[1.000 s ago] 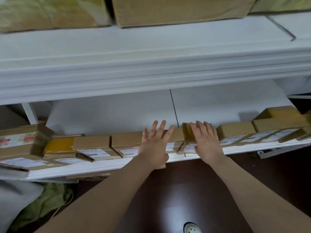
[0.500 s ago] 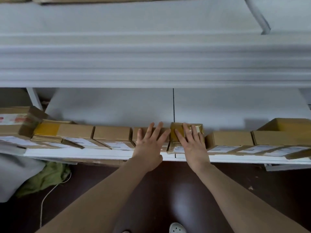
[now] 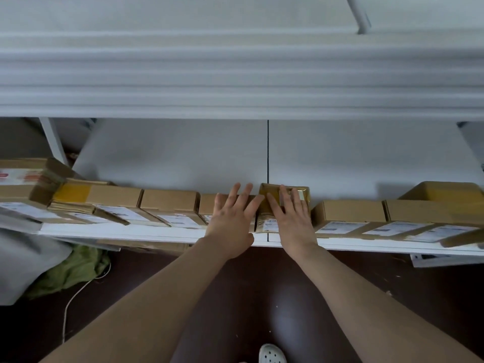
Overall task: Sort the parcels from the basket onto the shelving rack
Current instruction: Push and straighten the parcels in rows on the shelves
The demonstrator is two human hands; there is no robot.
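Our right hand (image 3: 289, 218) lies flat, fingers (image 3: 284, 197) spread, on the tape-wrapped parcel (image 3: 301, 192) standing in the row along the shelf's (image 3: 157, 233) near edge. Our left hand (image 3: 230, 221), fingers splayed and gripping nothing, covers the brown box (image 3: 208, 203) just left.

Brown cardboard parcels (image 3: 167, 205) with white labels line the white shelf (image 3: 157, 233), one at the left carrying a yellow tape patch (image 3: 72, 193) and a glossy golden-brown parcel (image 3: 269, 195) in the middle, above a dark brown floor (image 3: 419, 297), a green cloth (image 3: 70, 271) and a white shoe (image 3: 271, 355).
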